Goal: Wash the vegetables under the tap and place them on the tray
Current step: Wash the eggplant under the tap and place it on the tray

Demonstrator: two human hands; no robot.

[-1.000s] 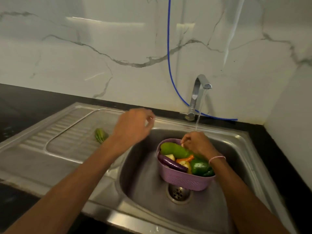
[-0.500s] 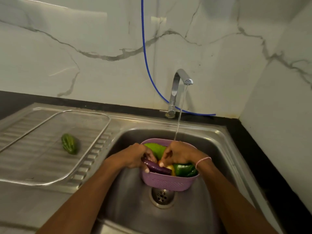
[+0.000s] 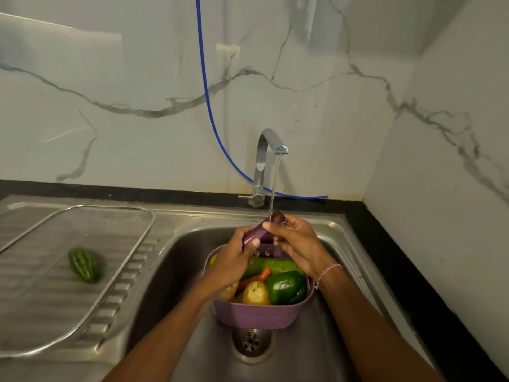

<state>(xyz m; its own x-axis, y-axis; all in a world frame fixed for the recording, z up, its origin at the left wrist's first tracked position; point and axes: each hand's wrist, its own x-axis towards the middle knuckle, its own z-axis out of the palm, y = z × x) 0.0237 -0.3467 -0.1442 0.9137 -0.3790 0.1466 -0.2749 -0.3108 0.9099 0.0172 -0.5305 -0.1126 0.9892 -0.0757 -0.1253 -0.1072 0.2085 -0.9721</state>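
White marble walls backed the steel sink (image 3: 176, 271), and I judged the task barely begun: one bitter gourd (image 3: 83, 264) lay on the tray (image 3: 55, 312) at the left, while a green pepper (image 3: 286, 288), potatoes (image 3: 256, 293), a carrot (image 3: 261, 274) and a long green vegetable (image 3: 272, 265) waited in the purple basket (image 3: 256, 315). Both grips were curled round the slim purple aubergine (image 3: 254, 233), left grip (image 3: 234, 257) low on it, right grip (image 3: 296, 241) nearer its tip, holding it above the basket in the stream from the tap (image 3: 271, 150)
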